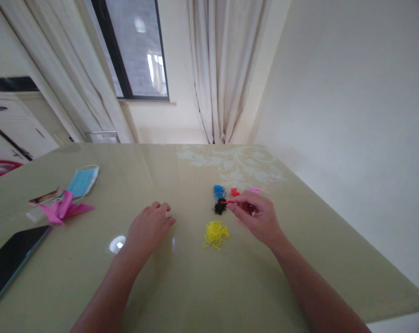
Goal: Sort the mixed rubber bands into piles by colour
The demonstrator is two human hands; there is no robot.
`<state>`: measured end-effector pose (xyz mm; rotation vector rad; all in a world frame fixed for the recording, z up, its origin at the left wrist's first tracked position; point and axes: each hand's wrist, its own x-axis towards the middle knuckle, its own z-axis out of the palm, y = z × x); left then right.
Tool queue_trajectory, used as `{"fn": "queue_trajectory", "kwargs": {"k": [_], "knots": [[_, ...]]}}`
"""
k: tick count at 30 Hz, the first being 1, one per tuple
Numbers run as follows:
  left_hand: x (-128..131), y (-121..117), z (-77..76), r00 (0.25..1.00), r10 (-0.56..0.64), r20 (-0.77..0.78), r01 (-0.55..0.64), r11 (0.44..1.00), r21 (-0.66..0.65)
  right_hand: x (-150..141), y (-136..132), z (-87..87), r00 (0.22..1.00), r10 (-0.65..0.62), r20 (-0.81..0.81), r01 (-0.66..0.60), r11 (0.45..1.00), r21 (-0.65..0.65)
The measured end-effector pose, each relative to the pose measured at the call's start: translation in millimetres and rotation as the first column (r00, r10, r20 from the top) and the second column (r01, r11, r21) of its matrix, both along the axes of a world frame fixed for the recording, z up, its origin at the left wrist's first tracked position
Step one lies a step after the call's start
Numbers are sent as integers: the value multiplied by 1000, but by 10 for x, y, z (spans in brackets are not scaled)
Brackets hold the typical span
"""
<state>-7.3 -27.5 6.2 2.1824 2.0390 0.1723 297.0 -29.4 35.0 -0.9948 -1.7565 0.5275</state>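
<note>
Between the thumb and forefinger of my right hand is a small red rubber band, pinched just over a pile of black bands. Behind that lies a blue pile, with a few red bands to its right. Nearer to me is a loose yellow pile. Some pink bands show past my right hand, which partly hides them. My left hand rests on the table left of the piles, fingers curled; a small whitish thing shows between thumb and forefinger, too unclear to name.
The glossy table carries a black phone, a pink folded-paper piece, a blue face mask and a narrow wrapper at the left. A white wall borders its right side. Curtains hang behind.
</note>
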Motion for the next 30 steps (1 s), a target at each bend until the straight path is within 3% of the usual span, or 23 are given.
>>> {"fn": "queue_trajectory", "kwargs": {"k": [8,14,19,26,30], "knots": [[-29,60,-49,1000,-19,-11,17,993,-119,216,185,-33,979,-200,-44,198,979,-48],[55,32,53,999,-7,-40,2,991,-133,429,427,-218,899,-365,243,375,927,6],[116,12,114,995,-9,-96,-2,992,-124,473,571,-413,794,-381,473,424,906,18],[168,18,110,995,15,-101,-22,997,-75,365,663,-547,625,-428,653,523,851,57],[129,46,53,999,19,-39,-19,1000,3,359,700,-577,607,-427,670,523,850,66]]}}
